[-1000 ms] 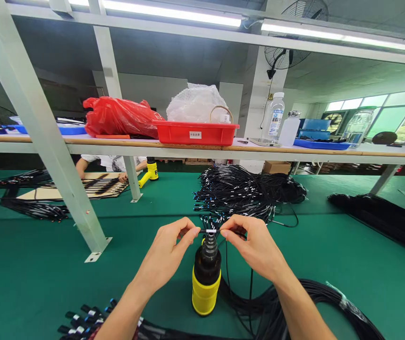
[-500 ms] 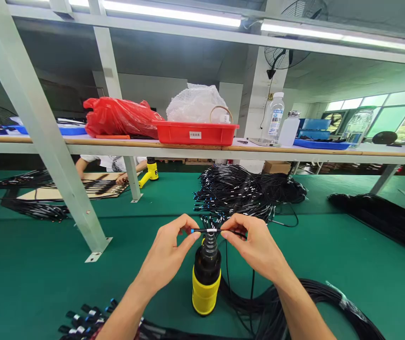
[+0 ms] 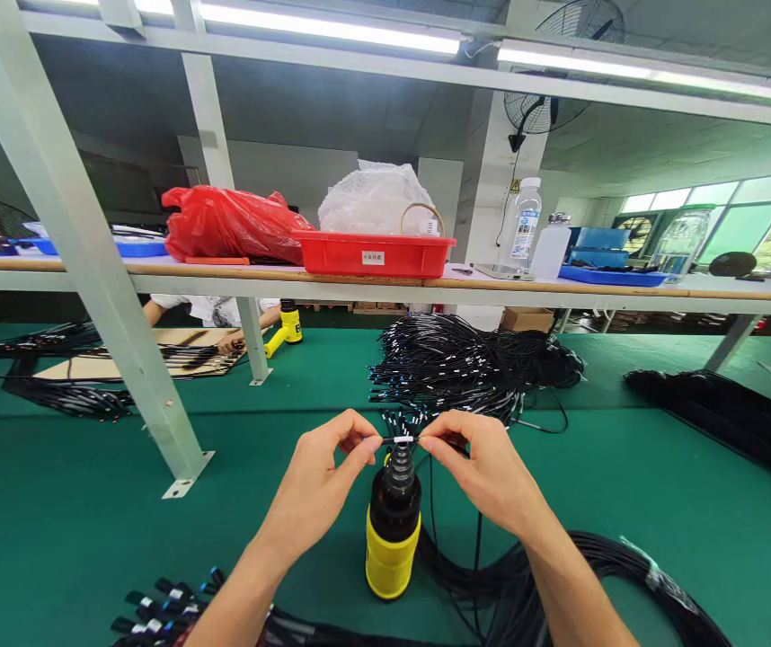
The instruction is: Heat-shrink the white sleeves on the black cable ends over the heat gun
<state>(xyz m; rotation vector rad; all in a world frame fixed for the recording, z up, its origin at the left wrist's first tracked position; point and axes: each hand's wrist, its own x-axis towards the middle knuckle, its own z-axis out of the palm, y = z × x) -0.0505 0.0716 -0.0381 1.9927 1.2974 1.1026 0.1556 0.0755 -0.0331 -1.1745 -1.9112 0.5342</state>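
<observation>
Between my two hands a thin black cable [image 3: 403, 439] with a white sleeve or label is stretched level. My left hand [image 3: 322, 476] pinches its left end between thumb and forefinger, and the tip there is covered by the fingers. On the other side, my right hand [image 3: 483, 467] pinches the cable just right of the white part. Directly below stands a yellow and black heat gun [image 3: 393, 548], upright, its coiled metal nozzle pointing up at the white part. Whether the cable touches the nozzle I cannot tell.
Behind my hands lies a big heap of black cables [image 3: 453, 359] with white marks. More cable bundles [image 3: 601, 548] rest at the front right and cable ends [image 3: 163, 611] at front left. A metal post [image 3: 122, 314] stands left; a shelf [image 3: 237, 281] with a red bin [image 3: 376, 256] crosses above. A co-worker sits opposite.
My left fingers now cover the blue tip that showed at the cable's left end before. Both hands otherwise stay nearly in place over the heat gun.
</observation>
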